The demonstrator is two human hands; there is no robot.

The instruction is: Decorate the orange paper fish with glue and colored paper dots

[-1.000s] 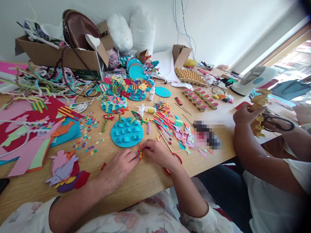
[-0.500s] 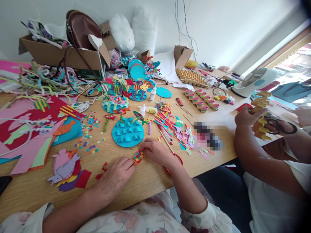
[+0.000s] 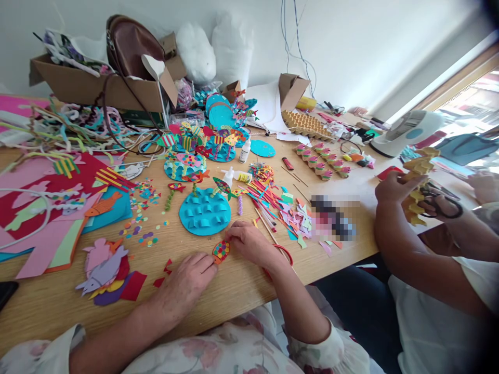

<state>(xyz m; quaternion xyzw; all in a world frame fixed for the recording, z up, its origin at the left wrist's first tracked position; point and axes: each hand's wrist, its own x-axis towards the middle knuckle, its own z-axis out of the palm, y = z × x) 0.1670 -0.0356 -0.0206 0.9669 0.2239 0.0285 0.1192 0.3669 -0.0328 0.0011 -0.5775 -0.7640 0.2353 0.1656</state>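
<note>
Between my hands, flat on the table, lies a small orange paper fish (image 3: 221, 251) covered with red, yellow and green dots. My left hand (image 3: 194, 278) holds its lower left edge near the tail, fingers together. At its upper right end, my right hand (image 3: 249, 241) grips it with bent fingertips. Just beyond is a round turquoise base (image 3: 205, 212) with rows of paper loops. Red-handled scissors (image 3: 286, 254) lie partly hidden beneath my right wrist. Red paper scraps (image 3: 167, 267) are beside my left hand.
Paper fish cutouts (image 3: 102, 267) are piled at left, near scattered paper dots (image 3: 146, 234). Glue bottles (image 3: 244, 151) stand behind the base. Paper strips (image 3: 262, 200) and cuttings lie to the right. A co-worker's hands (image 3: 395, 187) hold a yellow egg carton (image 3: 415, 200) and black scissors (image 3: 448, 206).
My hands and the dotted fish stay practically still. At right, the co-worker's scissors and egg carton have shifted slightly left.
</note>
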